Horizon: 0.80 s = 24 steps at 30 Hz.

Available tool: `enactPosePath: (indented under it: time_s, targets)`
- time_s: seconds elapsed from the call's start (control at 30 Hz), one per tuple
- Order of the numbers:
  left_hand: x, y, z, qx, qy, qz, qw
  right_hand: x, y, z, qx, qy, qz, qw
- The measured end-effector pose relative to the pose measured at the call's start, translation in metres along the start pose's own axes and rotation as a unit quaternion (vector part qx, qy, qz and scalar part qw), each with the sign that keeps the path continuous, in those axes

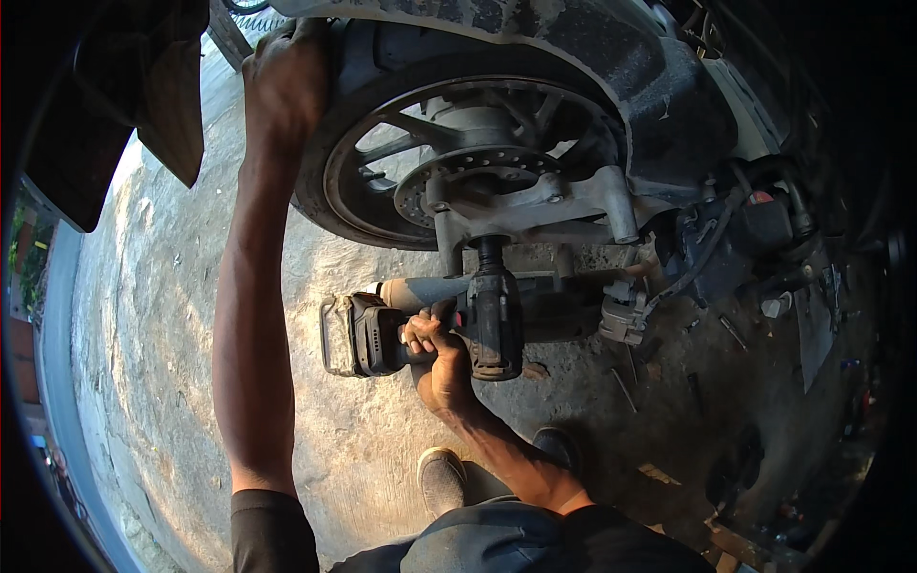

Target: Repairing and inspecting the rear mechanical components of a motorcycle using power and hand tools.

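My right hand (441, 358) is wrapped around the handle of a black cordless impact wrench (495, 329). The wrench's battery (353, 334) sticks out to the left of my fingers. Its dark socket (490, 253) meets the grey metal arm (535, 210) beside the wheel hub, though the fastener itself is hidden. Farther up, my left hand (287, 81) grips the tyre (368, 62) at its left side, with the fingertips out of sight behind it. Inside the tyre are a spoked wheel (411, 134) and a drilled brake disc (420, 196).
Behind the wrench lies a long exhaust pipe (430, 289). A brake caliper (626, 313) hangs by its hose on the right, near dark engine parts (735, 229). Several tools, including a thin metal rod (624, 390), are scattered on the concrete floor (353, 449). My shoe (441, 482) stands below the wrench.
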State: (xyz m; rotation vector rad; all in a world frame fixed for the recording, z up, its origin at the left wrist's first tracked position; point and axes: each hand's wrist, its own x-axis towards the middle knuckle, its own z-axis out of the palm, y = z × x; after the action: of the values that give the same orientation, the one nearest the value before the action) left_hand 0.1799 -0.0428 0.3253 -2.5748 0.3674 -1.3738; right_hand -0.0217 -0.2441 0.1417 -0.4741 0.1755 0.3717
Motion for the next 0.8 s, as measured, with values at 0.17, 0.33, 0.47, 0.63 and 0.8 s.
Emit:
enactPosePath:
  time_s: [0.17,0.33,0.47,0.63,0.8]
  targets:
    - [-0.004,-0.01,0.013,0.034,-0.033,-0.025,0.999,0.001,0.0,-0.002,-0.01,-0.001,0.006,1.0]
    - [-0.011,-0.032,0.037,-0.192,0.113,0.056,0.973,0.002,0.003,-0.007,-0.032,-0.013,0.002,0.999]
    - [-0.012,-0.001,0.006,-0.153,0.01,-0.083,0.985,0.002,0.007,-0.015,-0.01,-0.023,-0.012,1.0]
    - [-0.099,0.129,-0.091,-0.321,0.089,-0.338,0.88,-0.003,0.004,-0.028,0.007,-0.05,-0.042,0.998]
    - [-0.164,0.197,-0.106,-0.391,-0.277,-0.406,0.778,-0.009,0.002,-0.032,0.048,-0.046,-0.003,0.998]
